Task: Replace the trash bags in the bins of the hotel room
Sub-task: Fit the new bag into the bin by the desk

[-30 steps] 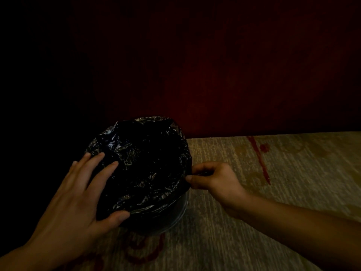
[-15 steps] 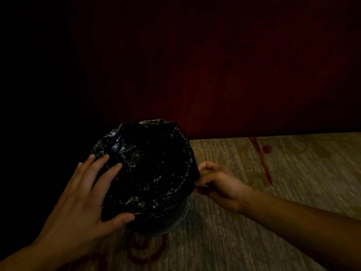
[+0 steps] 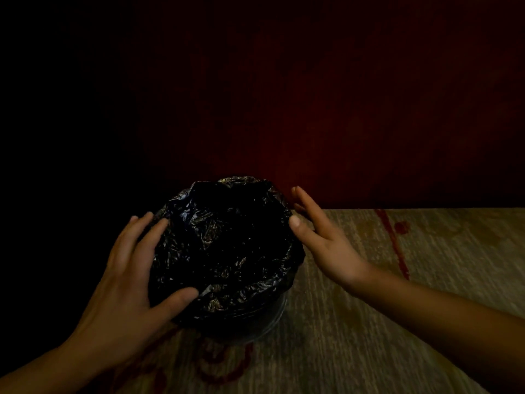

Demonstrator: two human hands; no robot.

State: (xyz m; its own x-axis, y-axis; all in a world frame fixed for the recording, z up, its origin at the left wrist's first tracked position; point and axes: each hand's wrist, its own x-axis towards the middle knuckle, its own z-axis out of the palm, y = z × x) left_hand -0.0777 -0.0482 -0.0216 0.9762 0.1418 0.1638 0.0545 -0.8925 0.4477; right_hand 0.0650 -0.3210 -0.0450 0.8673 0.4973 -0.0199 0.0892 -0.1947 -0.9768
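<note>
Fingers (image 3: 147, 237) of left hand (image 3: 125, 280) spread on trash bag (image 3: 227, 251); right hand (image 3: 321, 237) flat beside it.

A trash bag (image 3: 227, 245) lines the bin (image 3: 267, 322) on the carpet (image 3: 369, 322), a hand on either side, wall (image 3: 341, 109) behind.

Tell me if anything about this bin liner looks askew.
The black bag sits unevenly: its near edge folds down over the bin, but the far edge stands up in a crumpled peak. Red marks on the carpet look like pattern, not spillage.
</note>
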